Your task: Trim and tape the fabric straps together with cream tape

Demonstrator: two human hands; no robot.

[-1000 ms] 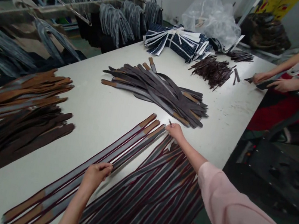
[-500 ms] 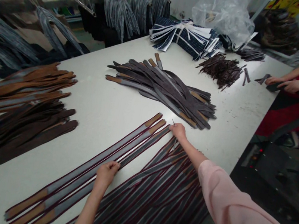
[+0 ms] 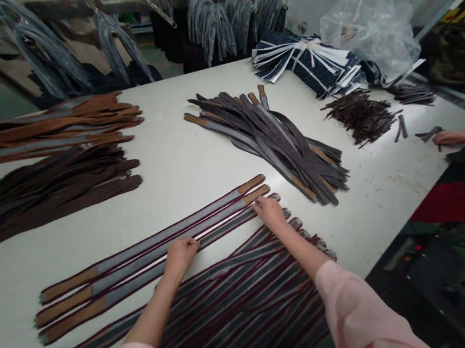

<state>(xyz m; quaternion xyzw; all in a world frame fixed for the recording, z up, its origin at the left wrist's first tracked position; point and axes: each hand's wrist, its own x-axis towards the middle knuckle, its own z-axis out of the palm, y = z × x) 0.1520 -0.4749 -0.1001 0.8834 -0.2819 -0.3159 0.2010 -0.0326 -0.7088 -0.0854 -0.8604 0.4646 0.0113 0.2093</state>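
Note:
Three grey fabric straps with brown ends and dark red edges lie side by side on the table. My left hand (image 3: 180, 257) pinches the nearest strap (image 3: 223, 229) of the three around its middle. My right hand (image 3: 269, 212) is closed at the same strap's far end, fingertips against it; whether anything else is in the palm is hidden. The middle strap (image 3: 158, 253) and the farthest strap (image 3: 152, 236) lie flat just beyond. Under my forearms spreads a pile of similar dark red-edged straps (image 3: 233, 309), hanging toward my body.
Across the white table (image 3: 161, 180) lie a heap of grey-brown straps (image 3: 273, 139), brown straps (image 3: 58, 187) at left, dark scraps (image 3: 360, 118) and a tied blue bundle (image 3: 307, 62). Grey strips hang on a rack (image 3: 214, 27). A co-worker's hands (image 3: 452, 138) work at the right edge.
My right hand has shifted slightly back along the nearest strap, exposing its far tip. A thin pointed metal piece seen at that hand before no longer shows. The whole view has swung left.

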